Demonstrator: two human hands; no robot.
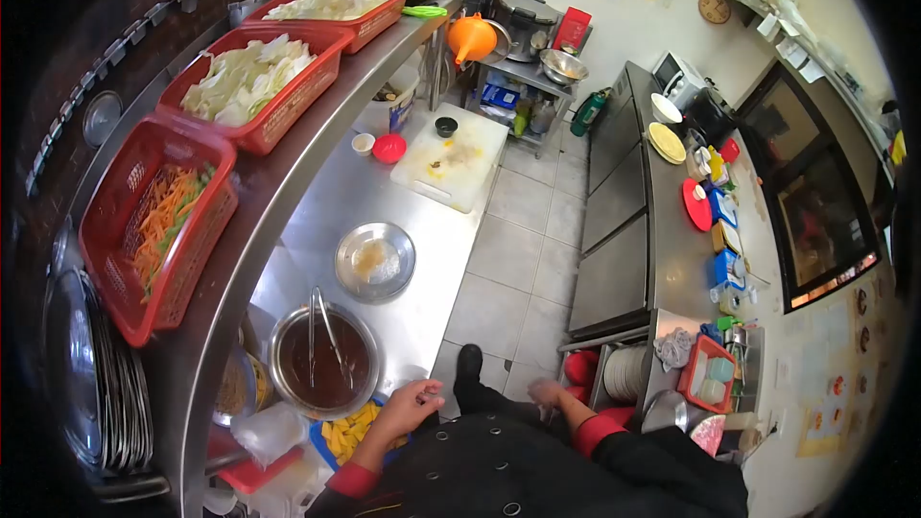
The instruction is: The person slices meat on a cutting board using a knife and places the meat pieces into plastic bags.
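Observation:
My left hand is closed with curled fingers, beside the steel counter's front edge. What it holds, if anything, is hidden. Just below it lies a blue-rimmed container of yellow cut pieces. To its left stands a steel bowl of dark brown sauce, with metal tongs resting in it. Behind the bowl sits a round metal plate with a brownish residue. My right hand hangs low over the floor, away from the counter; its fingers are blurred.
Red baskets of shredded carrot and chopped cabbage line the raised shelf. A stained white cutting board lies farther along the counter, near a red bowl. Steel cabinets border the tiled aisle on the right.

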